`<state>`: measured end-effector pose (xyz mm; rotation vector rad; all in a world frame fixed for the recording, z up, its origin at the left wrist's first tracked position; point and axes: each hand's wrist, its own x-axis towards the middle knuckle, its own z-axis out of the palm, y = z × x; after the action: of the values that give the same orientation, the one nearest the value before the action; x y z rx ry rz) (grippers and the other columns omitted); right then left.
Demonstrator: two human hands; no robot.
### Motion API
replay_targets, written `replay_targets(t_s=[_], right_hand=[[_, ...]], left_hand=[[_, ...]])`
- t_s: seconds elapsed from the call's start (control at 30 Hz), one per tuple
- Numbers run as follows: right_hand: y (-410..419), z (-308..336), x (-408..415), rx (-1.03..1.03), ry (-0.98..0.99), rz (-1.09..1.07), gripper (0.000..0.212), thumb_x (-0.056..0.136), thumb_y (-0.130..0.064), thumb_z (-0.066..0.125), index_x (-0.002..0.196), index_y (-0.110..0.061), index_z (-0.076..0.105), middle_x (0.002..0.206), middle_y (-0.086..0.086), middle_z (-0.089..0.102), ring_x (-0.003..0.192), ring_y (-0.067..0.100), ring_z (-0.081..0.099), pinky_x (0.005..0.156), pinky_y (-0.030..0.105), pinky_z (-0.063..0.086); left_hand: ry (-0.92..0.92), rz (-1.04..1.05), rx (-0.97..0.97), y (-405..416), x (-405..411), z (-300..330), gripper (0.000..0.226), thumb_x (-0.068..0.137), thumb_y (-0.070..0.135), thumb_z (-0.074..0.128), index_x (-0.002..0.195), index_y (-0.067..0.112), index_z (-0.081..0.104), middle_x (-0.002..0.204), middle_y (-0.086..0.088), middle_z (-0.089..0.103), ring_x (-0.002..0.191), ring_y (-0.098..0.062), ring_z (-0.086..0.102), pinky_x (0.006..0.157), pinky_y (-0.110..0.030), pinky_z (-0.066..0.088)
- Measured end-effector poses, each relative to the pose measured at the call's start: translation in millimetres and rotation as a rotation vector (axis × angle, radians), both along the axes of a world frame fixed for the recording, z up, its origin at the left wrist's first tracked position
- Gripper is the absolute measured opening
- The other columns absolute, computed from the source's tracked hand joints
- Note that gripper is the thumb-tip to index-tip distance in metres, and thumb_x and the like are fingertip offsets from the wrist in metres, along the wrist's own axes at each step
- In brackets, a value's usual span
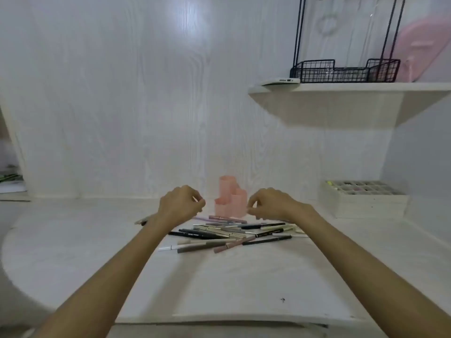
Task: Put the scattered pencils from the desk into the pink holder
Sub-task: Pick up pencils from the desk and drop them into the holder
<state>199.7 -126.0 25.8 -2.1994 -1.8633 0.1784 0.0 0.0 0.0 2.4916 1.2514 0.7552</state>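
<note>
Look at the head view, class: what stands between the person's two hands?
In the head view, the pink holder stands upright between the left hand and the right hand, a little farther back. The pencils lie in front of it.

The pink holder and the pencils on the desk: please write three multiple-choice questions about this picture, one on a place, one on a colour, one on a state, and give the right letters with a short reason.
1. Where is the pink holder?
A. on the shelf
B. on the desk behind the pencils
C. in the left hand

2. What colour is the wire basket on the shelf?
A. black
B. pink
C. white

3. What state are the pencils in?
A. standing in the holder
B. held in both hands
C. lying in a pile on the desk

Answers:
1 B, it stands beyond the pile, between the left hand and the right hand.
2 A, its wires are dark.
3 C, all lie flat on the desk.
</note>
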Motion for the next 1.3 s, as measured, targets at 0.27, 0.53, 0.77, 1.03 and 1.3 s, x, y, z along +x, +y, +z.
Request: replay_targets(t_s=[0.27,0.53,0.77,1.03,1.3], right_hand=[[70,-65,30,-0.138,0.075,0.048,0.012,0.082,-0.026,0.065,0.091,-0.026,0.073,0.096,-0.007,0.067,0.088,0.013,0.060,0.070,0.026,0.045],[115,-84,42,-0.261,-0.083,0.119,0.014,0.066,-0.039,0.080,0.074,-0.030,0.074,0.058,-0.019,0.059,0.062,0.001,0.055,0.049,0.021,0.036],[123,-89,36,-0.392,-0.148,0.106,0.019,0.074,-0.032,0.073,0.088,-0.021,0.071,0.085,-0.001,0.066,0.064,0.010,0.053,0.048,0.022,0.034],[121,-86,35,-0.355,-0.165,0.073,0.027,0.075,-0.034,0.076,0.092,-0.015,0.067,0.080,0.001,0.057,0.069,0.016,0.053,0.056,0.024,0.038],[121,-86,37,-0.316,-0.055,-0.028,0.030,0.072,-0.025,0.079,0.094,-0.009,0.068,0.092,0.007,0.068,0.084,0.021,0.063,0.074,0.033,0.054]], left_hand=[[0.006,-0.211,-0.189,65,36,-79,0.010,0.086,0.030,0.064,0.093,0.034,0.070,0.094,0.014,0.070,0.088,-0.004,0.063,0.081,-0.031,0.052],[0.333,-0.571,-0.369,98,79,-58,0.017,0.081,0.016,0.072,0.093,0.027,0.074,0.093,0.005,0.073,0.080,-0.005,0.060,0.080,-0.023,0.049],[0.519,-0.634,-0.408,106,107,-51,0.020,0.080,0.016,0.074,0.100,0.018,0.072,0.099,0.004,0.069,0.073,0.001,0.056,0.072,-0.012,0.045],[0.492,-0.620,-0.408,114,106,-68,0.018,0.074,0.026,0.079,0.081,0.039,0.067,0.099,0.008,0.071,0.084,-0.007,0.063,0.085,-0.028,0.053],[0.362,-0.576,-0.350,111,83,-77,0.018,0.075,0.025,0.079,0.078,0.040,0.068,0.089,0.017,0.069,0.081,-0.001,0.061,0.075,-0.020,0.050]])
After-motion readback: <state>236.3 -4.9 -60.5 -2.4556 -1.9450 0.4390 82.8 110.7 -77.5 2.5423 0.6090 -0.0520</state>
